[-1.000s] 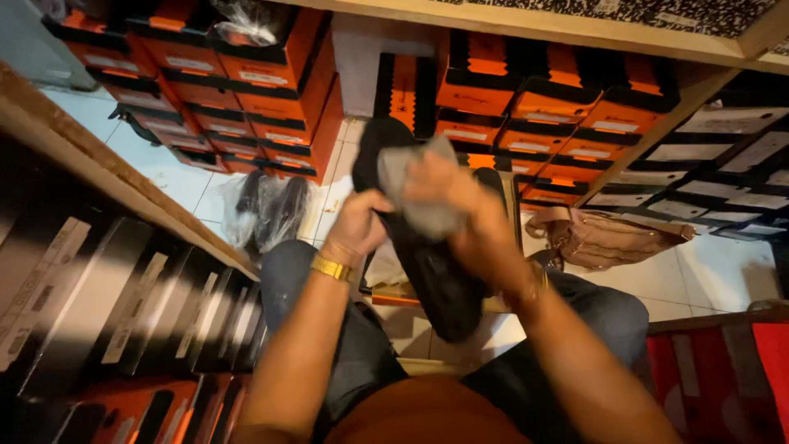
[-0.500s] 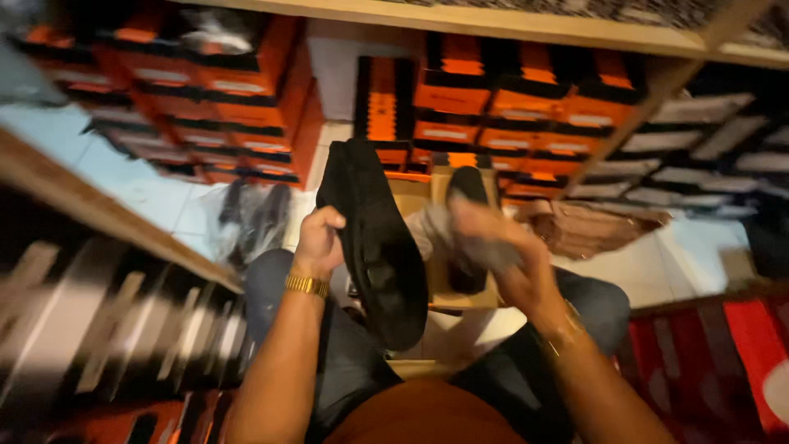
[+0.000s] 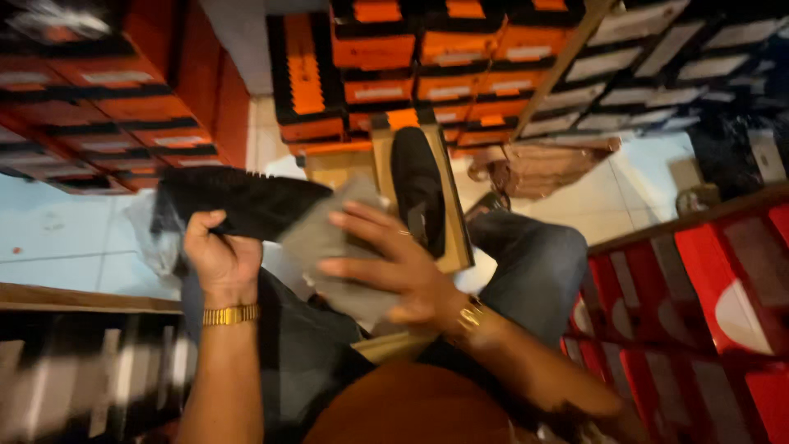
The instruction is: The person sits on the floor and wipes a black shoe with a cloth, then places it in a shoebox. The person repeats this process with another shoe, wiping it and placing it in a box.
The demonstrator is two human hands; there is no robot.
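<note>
mid-way through stuffing or wiping a black shoe [image 3: 238,201] with grey paper. left hand [image 3: 218,259] closed around the shoe's heel end, wrist bent up, holding it level above the lap. right hand [image 3: 394,263] half open, fingers spread over the grey paper [image 3: 329,247], pressing it toward the shoe. next: paper into the shoe's mouth, needing a steady left grip. beyond, second black shoe [image 3: 417,185] lying in an open box [image 3: 456,222]; farther, stacked orange boxes [image 3: 427,78].
</note>
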